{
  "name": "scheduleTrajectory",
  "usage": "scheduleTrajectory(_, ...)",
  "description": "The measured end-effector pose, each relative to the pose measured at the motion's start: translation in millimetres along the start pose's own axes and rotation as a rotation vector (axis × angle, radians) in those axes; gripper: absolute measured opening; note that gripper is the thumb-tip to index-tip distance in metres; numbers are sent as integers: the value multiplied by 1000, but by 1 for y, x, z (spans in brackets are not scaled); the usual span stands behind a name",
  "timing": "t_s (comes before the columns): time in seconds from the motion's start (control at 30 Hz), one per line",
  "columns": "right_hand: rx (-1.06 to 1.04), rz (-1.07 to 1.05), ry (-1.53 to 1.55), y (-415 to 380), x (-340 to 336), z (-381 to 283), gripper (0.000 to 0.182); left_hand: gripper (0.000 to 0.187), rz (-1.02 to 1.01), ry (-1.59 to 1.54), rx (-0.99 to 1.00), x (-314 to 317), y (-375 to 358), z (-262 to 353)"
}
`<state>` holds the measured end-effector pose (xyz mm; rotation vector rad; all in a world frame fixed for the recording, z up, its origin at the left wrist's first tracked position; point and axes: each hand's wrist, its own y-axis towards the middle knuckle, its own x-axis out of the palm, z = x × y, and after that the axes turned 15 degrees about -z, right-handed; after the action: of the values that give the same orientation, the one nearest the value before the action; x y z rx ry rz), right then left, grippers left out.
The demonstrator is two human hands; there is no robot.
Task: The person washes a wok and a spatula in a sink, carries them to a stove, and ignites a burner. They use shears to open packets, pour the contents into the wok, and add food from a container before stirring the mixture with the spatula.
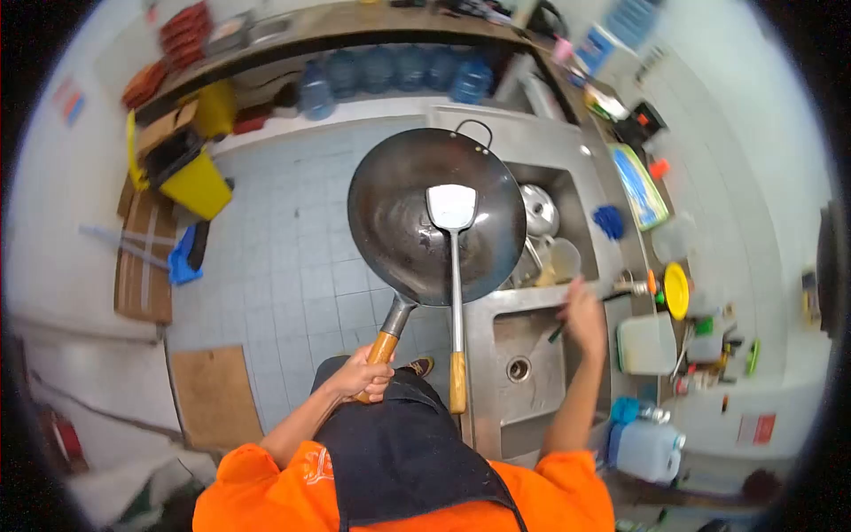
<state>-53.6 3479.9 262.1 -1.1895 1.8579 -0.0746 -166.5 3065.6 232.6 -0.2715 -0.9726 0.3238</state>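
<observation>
My left hand (366, 373) is closed round the wooden grip of a large dark wok (390, 226), held out over the floor and the sink's left edge. A wok spatula (452, 208) rests in the wok, blade inside; its wooden-ended handle crosses the near rim. My right hand (582, 321) hovers over the right side of the near sink basin (532, 355), its fingers curled and slightly blurred. Something thin and dark green shows by the fingertips, too small to name. In the far basin sit a round metal lid (538, 211) and a clear plastic jug (560, 262).
Along the sink's right ledge are a blue scrubber (608, 222), a yellow bowl (676, 291), a white tub (647, 345) and a large plastic jug (645, 450). Water bottles (377, 69) line the far shelf. A yellow bin (197, 184) stands on the left.
</observation>
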Motion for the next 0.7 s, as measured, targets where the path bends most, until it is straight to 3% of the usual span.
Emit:
scheduleTrajectory(0.03, -115, -298, 253, -25, 46, -23, 71, 23, 5, -21, 22, -8, -17, 5)
scheduleTrajectory(0.1, -81, -770, 499, -56, 137, -57, 81, 23, 29, -52, 108, -26, -47, 12)
scheduleTrajectory(0.13, -128, -844, 599, -69, 180, -73, 79, 23, 46, -87, 111, -36, -66, 14)
scheduleTrajectory(0.23, -161, -918, 619, -133, 241, -183, 80, 23, 110, -169, 187, -61, -136, 33)
scheduleTrajectory(0.33, -136, -956, 418, -148, 286, -263, 68, 21, 185, -201, 241, -99, -220, 60)
scheduleTrajectory(0.43, -283, -979, 65, -109, 323, -291, 60, 19, 303, -264, 322, -130, -281, 58)
scheduleTrajectory(0.5, -318, -937, -350, -93, 344, -351, 52, 22, 322, -357, 381, -154, -326, 59)
scheduleTrajectory(0.53, -357, -991, -410, -80, 357, -378, 52, 22, 365, -397, 449, -159, -349, 61)
scheduleTrajectory(0.6, -847, -712, -789, -58, 390, -427, 37, 22, 447, -448, 481, -167, -388, 59)
scheduleTrajectory(0.63, -896, -745, -813, -61, 410, -461, 37, 22, 480, -469, 532, -168, -406, 53)
scheduleTrajectory(0.7, -777, -875, -964, -82, 443, -529, 34, 20, 554, -542, 619, -164, -440, 38)
